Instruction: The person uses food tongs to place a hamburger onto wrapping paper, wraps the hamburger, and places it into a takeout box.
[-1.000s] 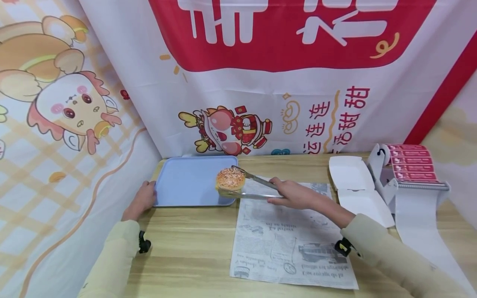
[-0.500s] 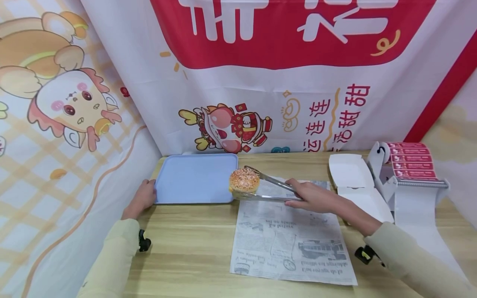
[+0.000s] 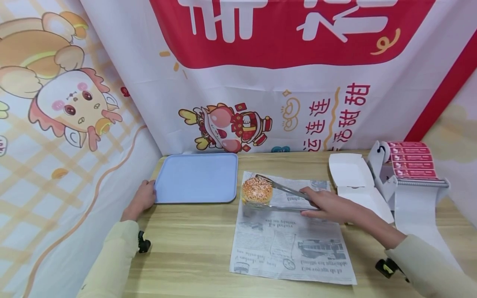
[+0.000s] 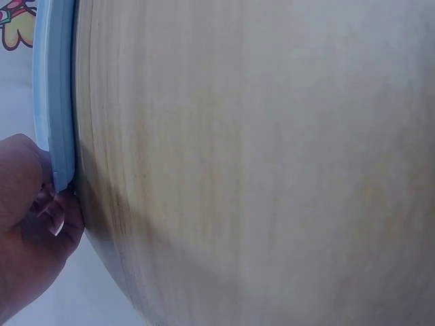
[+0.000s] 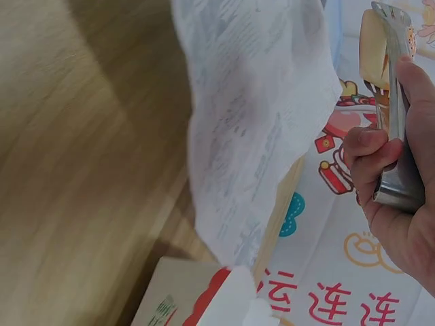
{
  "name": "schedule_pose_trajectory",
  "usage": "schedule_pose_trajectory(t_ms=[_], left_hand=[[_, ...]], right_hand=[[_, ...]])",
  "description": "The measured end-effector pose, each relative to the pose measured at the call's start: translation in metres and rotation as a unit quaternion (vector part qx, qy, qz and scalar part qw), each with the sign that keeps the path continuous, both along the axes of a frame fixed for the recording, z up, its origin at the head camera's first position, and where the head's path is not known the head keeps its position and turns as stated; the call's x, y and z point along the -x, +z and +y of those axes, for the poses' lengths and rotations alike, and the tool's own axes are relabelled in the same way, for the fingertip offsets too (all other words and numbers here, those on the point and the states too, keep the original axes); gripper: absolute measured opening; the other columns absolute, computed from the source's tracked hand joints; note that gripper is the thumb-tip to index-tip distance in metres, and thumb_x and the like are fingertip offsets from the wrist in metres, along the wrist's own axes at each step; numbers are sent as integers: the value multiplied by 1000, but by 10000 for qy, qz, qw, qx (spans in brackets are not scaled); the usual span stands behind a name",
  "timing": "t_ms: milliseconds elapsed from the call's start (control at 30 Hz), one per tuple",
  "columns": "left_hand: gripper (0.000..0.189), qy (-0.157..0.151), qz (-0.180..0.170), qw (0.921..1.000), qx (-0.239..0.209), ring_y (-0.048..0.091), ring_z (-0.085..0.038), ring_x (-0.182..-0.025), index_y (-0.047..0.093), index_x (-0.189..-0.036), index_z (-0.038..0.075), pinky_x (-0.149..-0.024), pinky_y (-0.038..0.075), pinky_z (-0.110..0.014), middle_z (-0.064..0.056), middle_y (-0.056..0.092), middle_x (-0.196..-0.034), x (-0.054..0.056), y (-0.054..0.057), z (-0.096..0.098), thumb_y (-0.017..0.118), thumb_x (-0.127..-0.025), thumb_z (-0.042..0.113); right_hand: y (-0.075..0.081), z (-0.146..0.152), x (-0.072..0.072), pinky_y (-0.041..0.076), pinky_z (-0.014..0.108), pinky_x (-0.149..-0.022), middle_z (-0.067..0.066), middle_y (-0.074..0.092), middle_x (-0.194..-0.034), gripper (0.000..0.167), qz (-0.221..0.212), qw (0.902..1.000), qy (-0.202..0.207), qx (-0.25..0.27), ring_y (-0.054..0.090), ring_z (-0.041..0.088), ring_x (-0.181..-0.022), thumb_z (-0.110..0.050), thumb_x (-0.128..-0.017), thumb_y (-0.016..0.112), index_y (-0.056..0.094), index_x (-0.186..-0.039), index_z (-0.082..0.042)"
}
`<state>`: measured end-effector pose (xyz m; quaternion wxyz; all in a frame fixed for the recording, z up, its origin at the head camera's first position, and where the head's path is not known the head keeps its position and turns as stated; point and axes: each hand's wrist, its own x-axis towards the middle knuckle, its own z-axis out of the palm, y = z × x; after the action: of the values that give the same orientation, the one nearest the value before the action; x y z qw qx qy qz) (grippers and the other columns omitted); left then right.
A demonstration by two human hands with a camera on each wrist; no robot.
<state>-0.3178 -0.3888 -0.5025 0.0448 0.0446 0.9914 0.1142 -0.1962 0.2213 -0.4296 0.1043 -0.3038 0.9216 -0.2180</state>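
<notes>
My right hand (image 3: 329,205) grips metal tongs (image 3: 290,191), their tips on either side of a burger with a sesame bun (image 3: 257,189). In the right wrist view the thumb and curled fingers wrap the tongs (image 5: 401,163), and the pale side of the bun (image 5: 372,51) shows between the tips. The burger overlaps the upper left part of a printed paper sheet (image 3: 290,248) in the head view. At the far left, my left hand (image 3: 144,195) pinches the left edge of a light blue tray (image 3: 197,178). Its thumb lies over the rim (image 4: 60,102), with the fingers curled underneath.
A white takeaway box (image 3: 350,174) lies opened out to the right of the paper. Beside it stands a label dispenser (image 3: 384,178) with a red label roll (image 3: 411,161) and a long backing strip (image 3: 421,223). Printed cloth (image 3: 223,87) hangs behind the wooden table (image 3: 186,248).
My right hand has carried the burger in the tongs rightward, from the tray's right edge to over the paper. The left hand has stayed at the tray's edge.
</notes>
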Motion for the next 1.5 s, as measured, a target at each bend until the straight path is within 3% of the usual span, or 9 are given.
schedule_pose_trajectory(t_ms=[167, 467, 633, 833, 1300, 1500], left_hand=[[45, -6, 75, 10000, -49, 51, -47, -112, 34, -138, -25, -101, 44, -59, -42, 44, -123, 0, -1, 2, 33, -100, 0], [45, -94, 154, 9998, -73, 51, -49, -110, 36, -136, -25, -99, 45, -60, -43, 44, -121, -4, 0, 2, 35, -99, -1], [44, -72, 105, 9999, -57, 50, -50, -110, 35, -136, -25, -98, 45, -60, -44, 43, -121, -5, 2, 2, 35, -100, -1], [45, 8, 43, 10000, -39, 50, -50, -113, 33, -139, -24, -100, 44, -60, -43, 41, -124, -3, 0, 3, 32, -101, 1], [44, -35, 130, 9999, 47, 51, -51, -111, 35, -137, -24, -97, 46, -60, -44, 43, -121, -3, -4, 2, 34, -100, 0], [44, -1, 65, 10000, 70, 50, -52, -112, 34, -138, -24, -98, 45, -60, -44, 42, -122, -2, -5, 3, 34, -100, 0]], right_hand=[[-6, 16, -10, 37, 19, -56, -12, 48, -71, 56, -84, 10000, -34, 8, 40, -2, -58, -43, -95, 64, 45, -137, -11], [-15, 40, -22, 33, 18, -53, -13, 45, -69, 59, -229, 9997, -72, -100, 37, -2, -58, -46, -95, 64, 45, -136, -8], [-19, 48, -26, 36, 19, -55, -12, 48, -73, 60, -380, 9992, -121, -76, 41, -2, -61, -46, -95, 64, 44, -137, -6], [-24, 56, -32, 34, 18, -53, -14, 42, -66, 60, -325, 9992, -214, -73, 35, -4, -56, -41, -95, 66, 45, -137, -3], [-30, 64, -31, 32, 18, -52, -13, 41, -66, 61, -531, 9985, -154, 59, 34, -4, -56, -42, -94, 67, 45, -136, -4], [-30, 68, -29, 31, 17, -52, -15, 41, -66, 59, -407, 9991, -94, 12, 34, -4, -56, -42, -93, 67, 46, -135, -5]])
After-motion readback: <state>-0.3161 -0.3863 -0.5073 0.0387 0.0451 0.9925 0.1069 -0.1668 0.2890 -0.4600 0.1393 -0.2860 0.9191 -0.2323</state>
